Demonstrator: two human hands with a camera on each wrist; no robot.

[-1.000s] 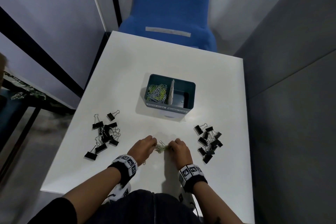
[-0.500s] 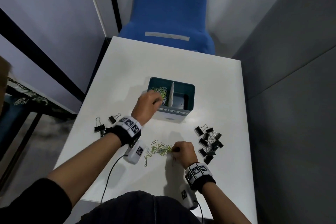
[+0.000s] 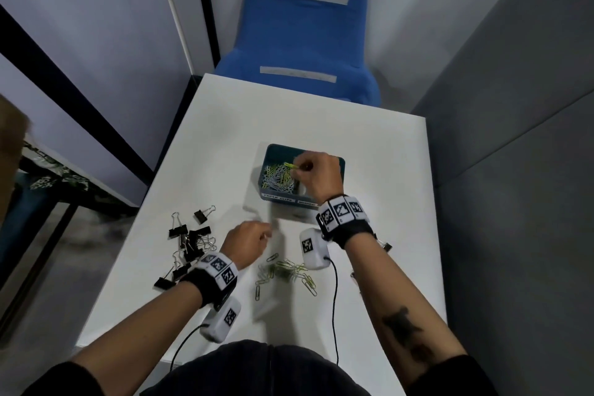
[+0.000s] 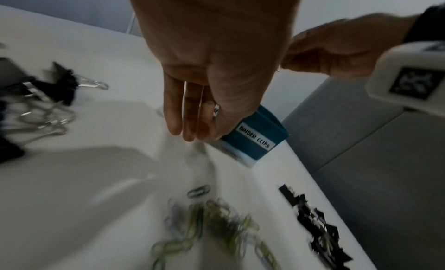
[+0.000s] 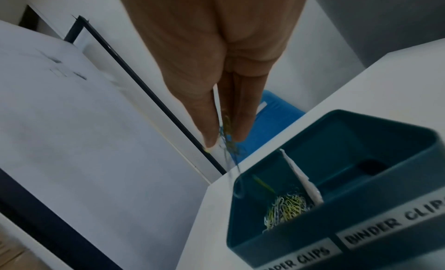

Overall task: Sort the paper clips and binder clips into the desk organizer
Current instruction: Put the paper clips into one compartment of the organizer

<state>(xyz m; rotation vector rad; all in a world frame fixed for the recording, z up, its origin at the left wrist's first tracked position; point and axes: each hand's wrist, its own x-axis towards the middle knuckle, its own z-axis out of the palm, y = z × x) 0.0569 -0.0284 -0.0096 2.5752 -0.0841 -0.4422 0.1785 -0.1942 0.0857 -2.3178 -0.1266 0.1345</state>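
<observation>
The teal desk organizer (image 3: 278,198) (image 5: 361,226) stands mid-table, with a white divider. Its left compartment, labelled PAPER CLIPS, holds a heap of paper clips (image 3: 278,177) (image 5: 286,209). My right hand (image 3: 316,172) (image 5: 224,139) hovers over the organizer and pinches a few yellow-green paper clips (image 3: 289,166) that dangle above that compartment. My left hand (image 3: 249,241) (image 4: 190,112) hangs empty with straight fingers, just above the table. It is between the organizer (image 4: 255,140) and the loose paper clip pile (image 3: 284,270) (image 4: 211,222).
Black binder clips (image 3: 189,243) (image 4: 36,95) lie in a cluster at the left. A second cluster of binder clips (image 4: 315,222) lies at the right, mostly hidden under my right forearm in the head view. A blue chair (image 3: 305,42) stands beyond the table's far edge.
My left hand pulled back from the organizer toward the near pile, now empty. My right hand rose from the pile with paper clips and moved over the organizer.
</observation>
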